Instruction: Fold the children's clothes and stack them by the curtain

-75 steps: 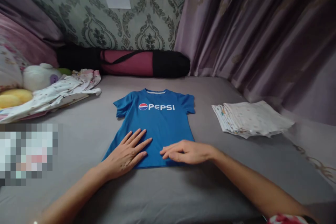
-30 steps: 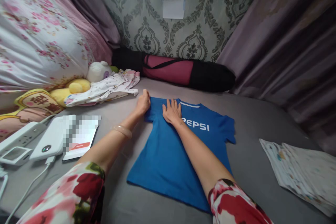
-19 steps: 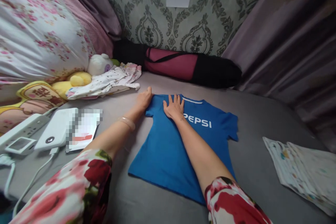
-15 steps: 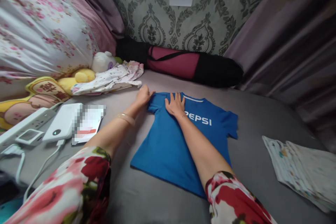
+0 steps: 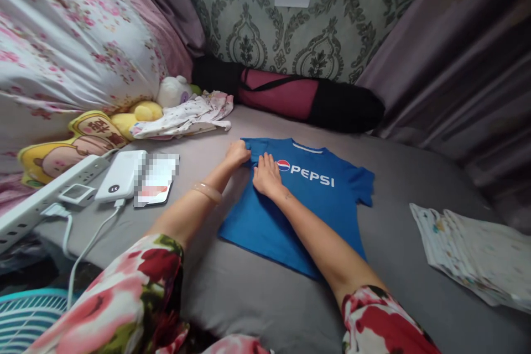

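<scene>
A blue T-shirt (image 5: pixel 315 199) with white PEPSI lettering lies face up on a grey sheet (image 5: pixel 257 298). My left hand (image 5: pixel 236 154) is closed on the shirt's left sleeve, which is drawn in over the body. My right hand (image 5: pixel 266 177) lies flat, fingers apart, on the chest just left of the logo, pressing the cloth down. The right sleeve lies spread out flat.
A stack of folded printed cloths (image 5: pixel 468 254) lies at the right. Loose printed garments (image 5: pixel 186 119) and plush toys (image 5: pixel 136 113) lie at the left back. A power strip (image 5: pixel 41 199), a power bank (image 5: pixel 120 176) and cables lie at the left. A dark rolled bag (image 5: pixel 307 97) lines the wall.
Both hands went from the hem up to the left shoulder. The left hand took hold of the sleeve and drew it inward; the right hand slid slightly down, uncovering the logo.
</scene>
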{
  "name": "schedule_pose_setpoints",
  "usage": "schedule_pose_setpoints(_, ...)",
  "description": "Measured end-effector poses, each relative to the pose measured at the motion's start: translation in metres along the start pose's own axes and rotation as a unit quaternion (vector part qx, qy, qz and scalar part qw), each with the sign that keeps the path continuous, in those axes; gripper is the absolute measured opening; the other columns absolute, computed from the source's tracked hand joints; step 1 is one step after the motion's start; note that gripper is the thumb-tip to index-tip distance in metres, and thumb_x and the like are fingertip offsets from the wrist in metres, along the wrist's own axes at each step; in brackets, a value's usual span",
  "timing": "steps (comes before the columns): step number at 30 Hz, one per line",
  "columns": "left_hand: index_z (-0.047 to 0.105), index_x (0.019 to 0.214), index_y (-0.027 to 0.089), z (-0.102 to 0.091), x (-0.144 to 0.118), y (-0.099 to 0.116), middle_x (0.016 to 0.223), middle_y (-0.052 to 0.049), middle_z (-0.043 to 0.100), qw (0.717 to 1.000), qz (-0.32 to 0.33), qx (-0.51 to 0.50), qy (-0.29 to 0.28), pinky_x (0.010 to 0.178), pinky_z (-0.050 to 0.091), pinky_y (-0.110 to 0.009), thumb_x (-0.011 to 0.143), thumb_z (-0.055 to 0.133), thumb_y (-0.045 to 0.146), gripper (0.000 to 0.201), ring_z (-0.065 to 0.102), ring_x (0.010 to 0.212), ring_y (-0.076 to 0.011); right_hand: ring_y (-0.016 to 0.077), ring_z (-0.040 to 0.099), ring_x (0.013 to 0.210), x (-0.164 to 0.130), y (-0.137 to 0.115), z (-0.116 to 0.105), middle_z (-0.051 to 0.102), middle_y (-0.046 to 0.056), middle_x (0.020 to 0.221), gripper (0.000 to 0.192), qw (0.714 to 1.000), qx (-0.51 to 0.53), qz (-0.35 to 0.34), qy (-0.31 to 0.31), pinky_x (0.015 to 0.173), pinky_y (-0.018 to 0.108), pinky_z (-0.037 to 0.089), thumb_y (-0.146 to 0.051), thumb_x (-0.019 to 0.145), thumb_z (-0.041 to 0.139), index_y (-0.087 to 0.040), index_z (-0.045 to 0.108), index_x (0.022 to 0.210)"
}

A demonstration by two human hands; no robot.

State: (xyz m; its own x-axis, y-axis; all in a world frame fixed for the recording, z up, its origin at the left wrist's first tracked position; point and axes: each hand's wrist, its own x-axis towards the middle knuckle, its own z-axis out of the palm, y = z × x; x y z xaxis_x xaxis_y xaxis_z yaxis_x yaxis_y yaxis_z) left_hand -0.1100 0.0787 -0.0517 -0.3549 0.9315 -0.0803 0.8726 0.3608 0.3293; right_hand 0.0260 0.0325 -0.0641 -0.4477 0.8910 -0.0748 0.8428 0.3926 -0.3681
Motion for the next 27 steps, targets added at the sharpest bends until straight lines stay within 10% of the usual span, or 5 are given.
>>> schedule_pose_setpoints(11,0.046,0.123,0.014,0.02,-0.003,-0.012,0.111,-0.02,0.067,0.988,0.131,0.073,0.046,0.082,0.046,-0.034,0.103,0.026,0.033,0.034,0.066,0.101,-0.0276,0.0302,0.017,0.146,-0.01,-0.002,0.019,0.025,0.019,0.158,0.064,0.995,-0.036,-0.018,0.094,0.117,0.047,0.009,-0.044,0.099,0.031,-0.006,0.03,0.15)
schedule_pose_setpoints(18,0.044,0.126,0.013,0.023,-0.001,-0.018,0.106,-0.021,0.068,0.991,0.1,0.068,0.064,0.082,0.046,-0.036,0.101,0.034,0.039,0.037,0.066,0.101,-0.0306,0.027,0.018,0.147,-0.025,-0.004,0.013,0.023,0.018,0.158,0.058,0.996,-0.014,-0.035,0.085,0.118,0.041,0.012,-0.032,0.099,0.03,-0.001,0.033,0.148)
schedule_pose_setpoints(27,0.045,0.127,0.015,0.005,-0.004,-0.025,0.118,-0.019,0.062,0.995,0.098,-0.013,0.026,0.091,0.044,-0.036,0.097,0.045,0.034,0.036,0.059,0.11,-0.0278,0.0333,0.009,0.148,-0.159,-0.029,0.001,0.015,0.02,0.16,0.064,0.978,0.021,-0.192,-0.083,0.114,0.066,0.004,-0.043,0.099,0.032,-0.006,0.028,0.15)
